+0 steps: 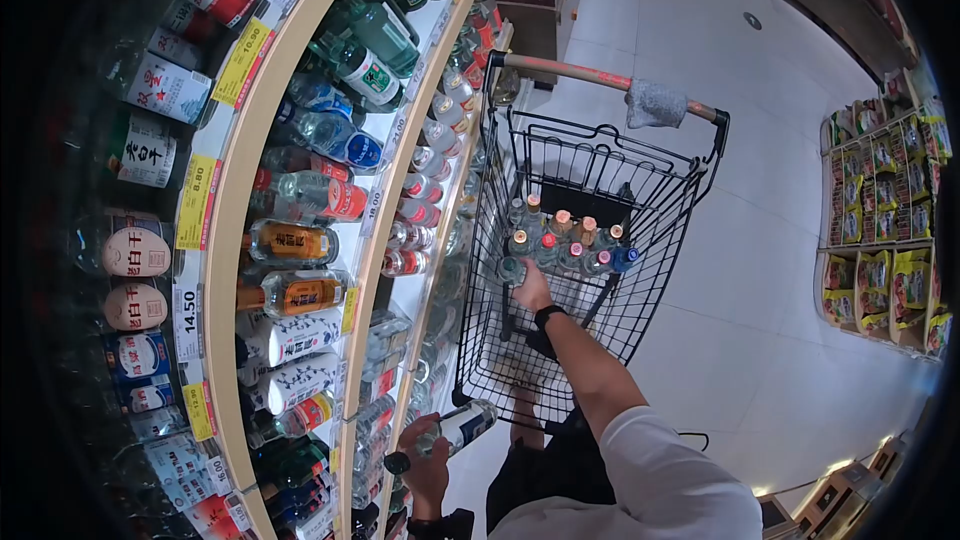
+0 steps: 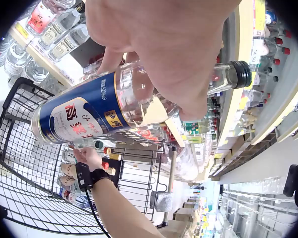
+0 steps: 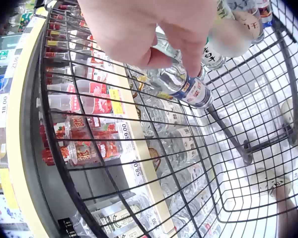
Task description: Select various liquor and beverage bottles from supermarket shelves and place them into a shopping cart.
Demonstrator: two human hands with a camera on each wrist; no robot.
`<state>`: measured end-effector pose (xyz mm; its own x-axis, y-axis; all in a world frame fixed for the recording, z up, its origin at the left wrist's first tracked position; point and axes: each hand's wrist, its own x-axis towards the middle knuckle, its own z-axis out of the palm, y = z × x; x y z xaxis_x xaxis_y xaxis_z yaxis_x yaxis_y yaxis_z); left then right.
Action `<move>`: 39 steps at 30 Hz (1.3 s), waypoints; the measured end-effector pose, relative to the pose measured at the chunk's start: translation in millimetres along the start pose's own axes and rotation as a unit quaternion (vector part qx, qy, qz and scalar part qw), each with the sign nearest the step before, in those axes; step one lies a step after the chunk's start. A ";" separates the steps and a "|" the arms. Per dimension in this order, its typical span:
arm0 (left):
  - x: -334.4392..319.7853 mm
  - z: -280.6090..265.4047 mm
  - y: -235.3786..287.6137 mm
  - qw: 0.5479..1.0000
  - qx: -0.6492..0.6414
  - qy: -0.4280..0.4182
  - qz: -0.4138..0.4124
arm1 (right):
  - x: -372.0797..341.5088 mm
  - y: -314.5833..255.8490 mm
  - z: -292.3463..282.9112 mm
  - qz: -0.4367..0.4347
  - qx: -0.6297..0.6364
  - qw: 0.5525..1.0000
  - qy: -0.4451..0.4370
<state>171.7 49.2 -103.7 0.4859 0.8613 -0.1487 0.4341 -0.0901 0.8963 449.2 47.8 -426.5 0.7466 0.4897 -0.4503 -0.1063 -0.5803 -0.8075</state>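
My left hand (image 1: 428, 468) grips a clear glass bottle (image 2: 74, 115) with a blue and white label and a black cap, held tilted beside the shelf. The bottle's base points toward the cart (image 1: 640, 315). Inside the cart, my right hand (image 1: 533, 290) pinches a clear glass bottle (image 3: 196, 92) with a blue and white label near its upper part. In the right wrist view that bottle hangs beside the cart's wire side. Several other bottles (image 1: 563, 222) stand grouped in the cart, next to my right hand, with red, gold and blue caps.
Shelves (image 1: 225, 330) packed with bottles and price tags run along the left, close to the cart's side. A grey cloth (image 1: 656, 103) hangs over the cart handle. On the right, across the pale tiled floor (image 1: 745, 240), stands a rack of packaged goods (image 1: 880, 200).
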 end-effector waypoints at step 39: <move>25.5 146.2 -46.2 0.978 0.086 -0.178 -0.072 | -144.1 -106.4 -189.1 -0.161 -0.083 0.967 -0.178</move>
<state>275.0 2.2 -210.0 0.6302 0.6459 -0.4308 0.6232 -0.0898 0.7769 477.1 -84.1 -203.6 0.4461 0.8390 -0.3116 0.2229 -0.4414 -0.8692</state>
